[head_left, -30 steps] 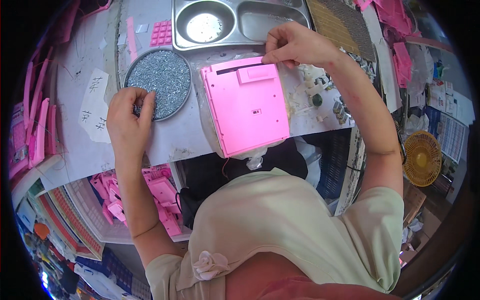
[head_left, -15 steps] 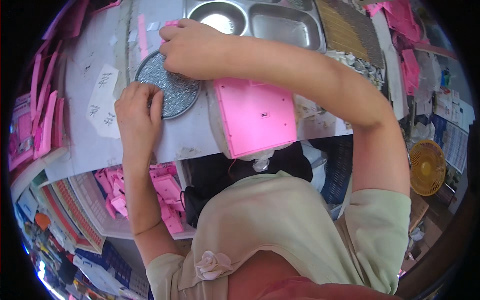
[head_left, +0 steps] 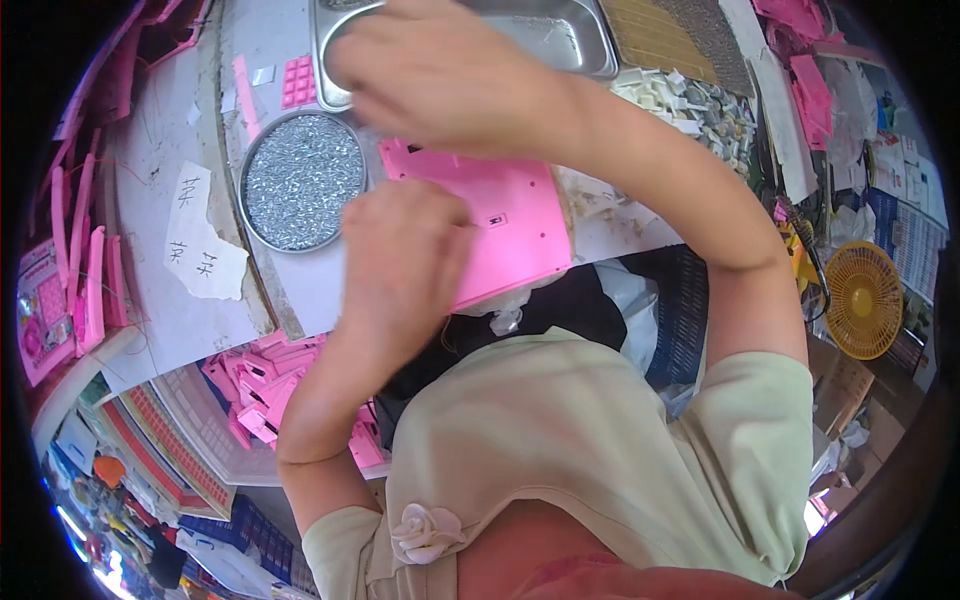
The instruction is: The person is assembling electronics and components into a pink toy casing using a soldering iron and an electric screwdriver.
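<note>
A flat pink plastic panel [head_left: 520, 225] lies at the table's front edge. My left hand [head_left: 405, 265] is over its left side, fingers curled and smeared by motion; what they hold, if anything, is hidden. Farther up, my right hand [head_left: 430, 75] crosses above the panel's far edge and the left part of a steel compartment tray [head_left: 600, 50]. It is blurred too, and its grip is unclear. To the left of both hands stands a round dish [head_left: 305, 180] full of small silvery metal pieces, like screws. A small pink keypad piece [head_left: 298, 82] lies beyond the dish.
Left of the dish lies a torn paper [head_left: 203, 235] with handwriting. Small white parts [head_left: 690, 110] are heaped right of the tray. Below the table edge, a white basket [head_left: 200, 420] holds many pink parts. A yellow fan [head_left: 862, 300] stands at right.
My left hand has left the dish's rim and moved right over the pink panel. My right hand has moved right, away from the dish and keypad piece. The view has shifted slightly.
</note>
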Tool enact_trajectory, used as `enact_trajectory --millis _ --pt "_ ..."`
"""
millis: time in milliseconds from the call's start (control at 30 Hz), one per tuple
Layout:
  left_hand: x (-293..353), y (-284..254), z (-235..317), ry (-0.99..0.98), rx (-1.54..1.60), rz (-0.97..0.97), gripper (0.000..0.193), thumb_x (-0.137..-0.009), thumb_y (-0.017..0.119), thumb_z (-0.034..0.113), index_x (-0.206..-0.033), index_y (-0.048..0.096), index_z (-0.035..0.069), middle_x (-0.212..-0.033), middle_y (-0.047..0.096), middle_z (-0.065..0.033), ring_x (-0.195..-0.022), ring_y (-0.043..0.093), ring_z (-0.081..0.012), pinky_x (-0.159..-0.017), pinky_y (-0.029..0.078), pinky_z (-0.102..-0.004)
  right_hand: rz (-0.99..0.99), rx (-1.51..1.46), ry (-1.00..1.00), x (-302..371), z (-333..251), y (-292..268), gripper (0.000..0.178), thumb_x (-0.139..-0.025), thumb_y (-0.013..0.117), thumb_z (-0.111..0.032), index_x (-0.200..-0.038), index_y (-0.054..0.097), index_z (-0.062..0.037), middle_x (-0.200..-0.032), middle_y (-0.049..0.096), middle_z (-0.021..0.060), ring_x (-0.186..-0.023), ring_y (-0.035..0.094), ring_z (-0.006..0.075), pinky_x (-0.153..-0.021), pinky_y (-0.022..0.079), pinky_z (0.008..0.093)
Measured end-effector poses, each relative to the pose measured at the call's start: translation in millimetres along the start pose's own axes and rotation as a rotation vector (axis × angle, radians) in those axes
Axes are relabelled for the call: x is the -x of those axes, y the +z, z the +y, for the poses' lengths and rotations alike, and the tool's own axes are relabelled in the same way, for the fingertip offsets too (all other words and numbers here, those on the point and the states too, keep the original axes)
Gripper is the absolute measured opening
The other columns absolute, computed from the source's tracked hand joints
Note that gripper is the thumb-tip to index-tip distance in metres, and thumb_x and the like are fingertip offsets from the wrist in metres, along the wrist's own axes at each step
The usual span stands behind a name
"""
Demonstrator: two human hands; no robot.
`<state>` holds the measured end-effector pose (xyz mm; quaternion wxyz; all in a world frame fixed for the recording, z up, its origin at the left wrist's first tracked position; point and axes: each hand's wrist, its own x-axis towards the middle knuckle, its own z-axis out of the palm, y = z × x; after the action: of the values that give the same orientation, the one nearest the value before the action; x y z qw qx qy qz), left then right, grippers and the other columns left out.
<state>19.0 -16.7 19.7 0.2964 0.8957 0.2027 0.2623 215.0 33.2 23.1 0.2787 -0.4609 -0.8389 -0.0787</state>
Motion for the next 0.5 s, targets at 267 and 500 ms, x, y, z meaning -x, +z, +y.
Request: enact_trajectory --millis 267,500 --pt "-16 49 24 0.135 -0.088 -0.126 0.016 -0.08 0.08 0.015 -0.089 0.066 0.013 -0.089 0.061 -0.0015 -0.087 0.056 -0.0228 -0.082 0.034 -0.0414 -0.05 -0.322 0.424 135 -16 -82 0.012 -0.083 0.078 -0.014 -0.09 0.071 -0.0073 -0.087 0.065 0.0062 -0.086 0.058 0.0286 -0.078 0.049 0.0394" --pt "-4 52 27 0.206 -0.22 -0.068 0.017 -0.08 0.08 0.014 -0.086 0.064 0.013 -0.085 0.058 -0.0016 -0.081 0.056 -0.0219 -0.083 0.034 -0.0413 0.021 -0.367 0.374 150 -29 -66 0.019 -0.077 0.083 -0.007 -0.094 0.074 -0.0067 -0.085 0.065 0.0058 -0.084 0.059 0.0272 -0.075 0.049 0.0368"
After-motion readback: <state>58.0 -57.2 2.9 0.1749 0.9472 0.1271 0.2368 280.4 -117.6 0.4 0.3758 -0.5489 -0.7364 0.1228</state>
